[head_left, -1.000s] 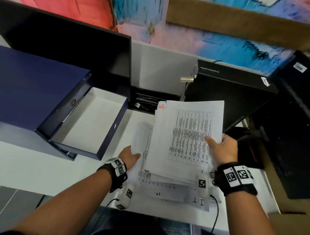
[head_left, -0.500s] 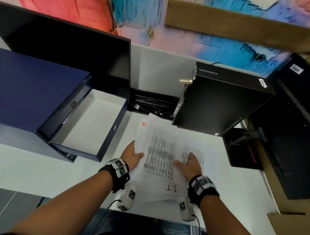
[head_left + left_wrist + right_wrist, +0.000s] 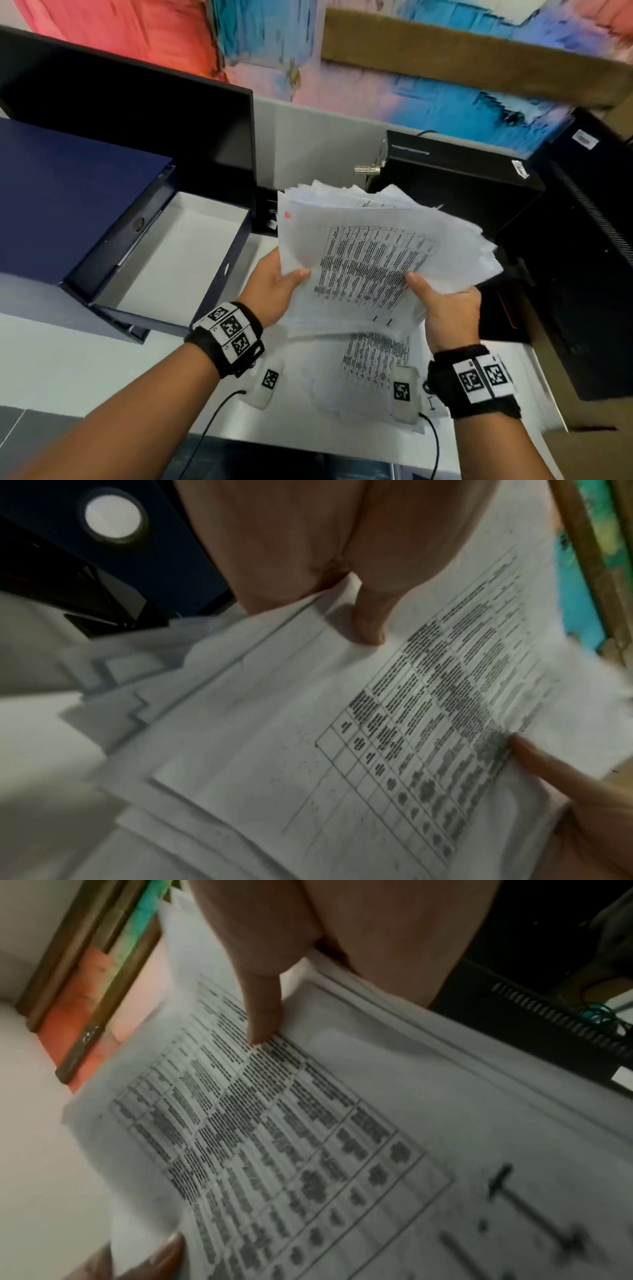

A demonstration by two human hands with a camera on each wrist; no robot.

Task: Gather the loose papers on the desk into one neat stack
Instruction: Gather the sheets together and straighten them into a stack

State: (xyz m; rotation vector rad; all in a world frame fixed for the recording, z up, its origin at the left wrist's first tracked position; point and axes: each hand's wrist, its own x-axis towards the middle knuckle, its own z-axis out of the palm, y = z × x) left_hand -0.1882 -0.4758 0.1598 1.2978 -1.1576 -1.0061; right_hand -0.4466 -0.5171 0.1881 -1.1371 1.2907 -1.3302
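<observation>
A thick, uneven bundle of printed papers (image 3: 373, 260) is held up off the white desk (image 3: 68, 359), its sheets fanned out at the far and right edges. My left hand (image 3: 274, 287) grips its left edge, thumb on the top sheet. My right hand (image 3: 445, 305) grips the right edge the same way. The top sheet carries a printed table (image 3: 428, 737), with my left thumb (image 3: 369, 620) pressed beside it. In the right wrist view my right thumb (image 3: 263, 1015) lies on that table (image 3: 274, 1137). A few sheets (image 3: 373, 370) still lie flat on the desk under the bundle.
A dark blue box file (image 3: 78, 212) with its open white tray (image 3: 178, 260) stands at the left. A black monitor (image 3: 144, 130) is behind it. A black computer case (image 3: 455, 185) and more black equipment (image 3: 582, 260) crowd the right side.
Half a second ago both hands pressed flat on the papers lying on the desk. Now they have taken hold of the bundle by its sides and lifted it off the desk.
</observation>
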